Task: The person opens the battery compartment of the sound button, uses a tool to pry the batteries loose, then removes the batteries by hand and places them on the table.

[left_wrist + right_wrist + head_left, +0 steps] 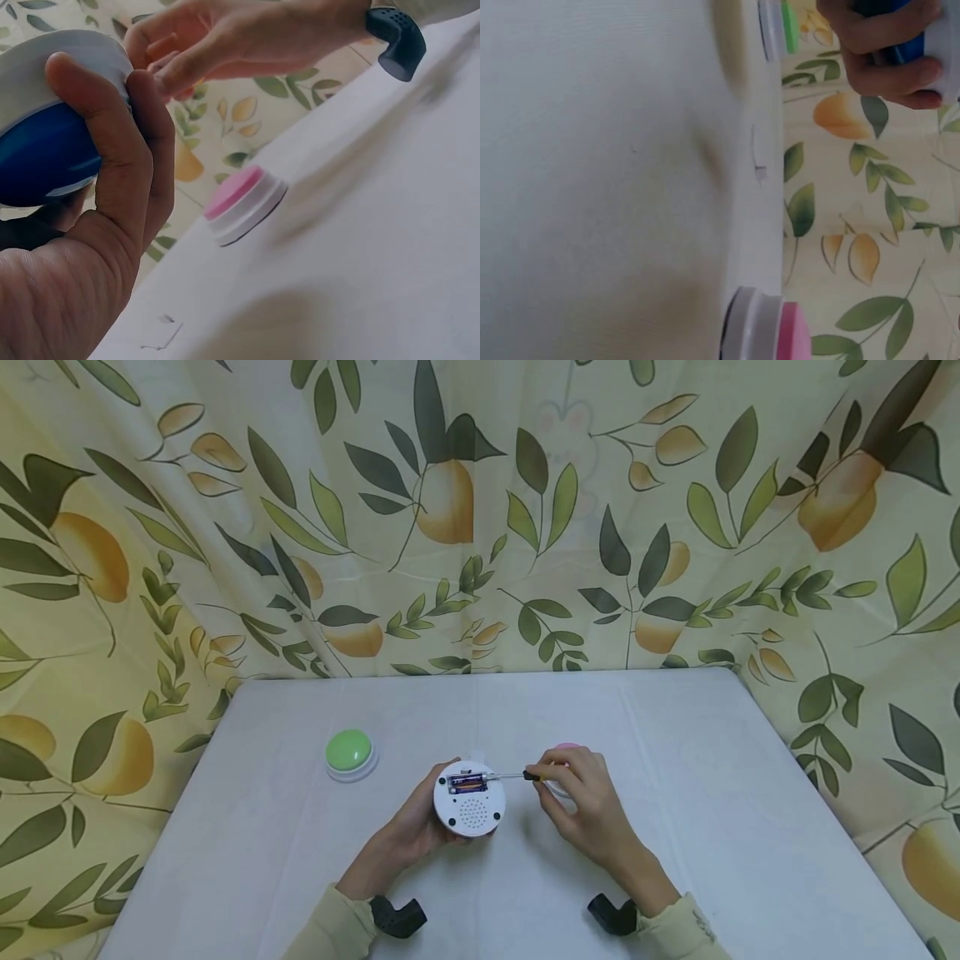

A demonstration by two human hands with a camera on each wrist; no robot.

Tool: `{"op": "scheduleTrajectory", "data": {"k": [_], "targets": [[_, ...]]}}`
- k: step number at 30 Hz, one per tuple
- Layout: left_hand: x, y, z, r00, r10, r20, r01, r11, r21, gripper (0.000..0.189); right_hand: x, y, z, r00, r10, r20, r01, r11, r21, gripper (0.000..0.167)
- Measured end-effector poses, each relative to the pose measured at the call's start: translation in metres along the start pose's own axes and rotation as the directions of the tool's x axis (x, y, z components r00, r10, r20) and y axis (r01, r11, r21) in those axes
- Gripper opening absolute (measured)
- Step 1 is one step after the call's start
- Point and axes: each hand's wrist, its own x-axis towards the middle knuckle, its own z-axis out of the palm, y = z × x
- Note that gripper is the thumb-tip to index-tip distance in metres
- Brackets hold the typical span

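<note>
My left hand (414, 827) grips a round white push button (472, 814) around its rim. Its underside faces up toward the head camera, showing speaker holes, dark feet and an uncovered compartment with batteries (468, 784). In the left wrist view the blue dome (52, 154) of this button shows beneath the fingers. My right hand (592, 806) pinches the dark handle of a small screwdriver (508, 775) between thumb and fingers. Its thin metal shaft points left, and its tip is at the compartment's right edge; whether it touches a battery cannot be made out.
A green button (348, 752) stands on the white-covered table (285, 860), left of my hands. Behind my right hand stands a pink button (240, 199), mostly hidden in the head view. A small white piece (760, 173) lies on the cloth. A leaf-patterned curtain (480, 593) hangs behind.
</note>
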Motion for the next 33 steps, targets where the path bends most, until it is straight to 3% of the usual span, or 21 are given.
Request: {"op": "scheduleTrajectory", "data": {"k": [3, 7, 11, 15, 25, 33], "targets": [[0.001, -0.003, 0.000, 1.000, 0.010, -0.009, -0.010, 1.000, -0.010, 0.061, 0.003, -0.002, -0.005, 0.999, 0.015, 0.038, -0.013, 0.999, -0.035, 0.040], [0.003, -0.006, 0.002, 0.998, 0.018, -0.057, -0.020, 0.999, -0.033, 0.058, 0.006, -0.004, -0.012, 0.996, 0.037, 0.078, -0.030, 0.995, -0.094, 0.019], [0.006, -0.010, 0.005, 0.992, 0.040, -0.122, -0.045, 0.998, -0.040, 0.054, 0.010, -0.006, -0.017, 0.995, 0.052, 0.090, -0.038, 0.988, -0.150, 0.037], [0.009, -0.012, 0.010, 0.985, 0.060, -0.160, -0.071, 0.995, -0.066, 0.053, 0.014, -0.009, -0.018, 0.995, 0.046, 0.093, -0.027, 0.981, -0.193, 0.041], [0.011, -0.016, 0.015, 0.990, 0.057, -0.129, -0.080, 0.981, -0.175, 0.048, 0.014, -0.010, -0.017, 0.992, 0.076, 0.105, -0.049, 0.971, -0.236, 0.040], [0.012, -0.018, 0.016, 0.989, 0.066, -0.130, -0.092, 0.975, -0.204, 0.050, 0.011, -0.010, -0.016, 0.986, 0.106, 0.126, -0.073, 0.967, -0.245, 0.038]]}}
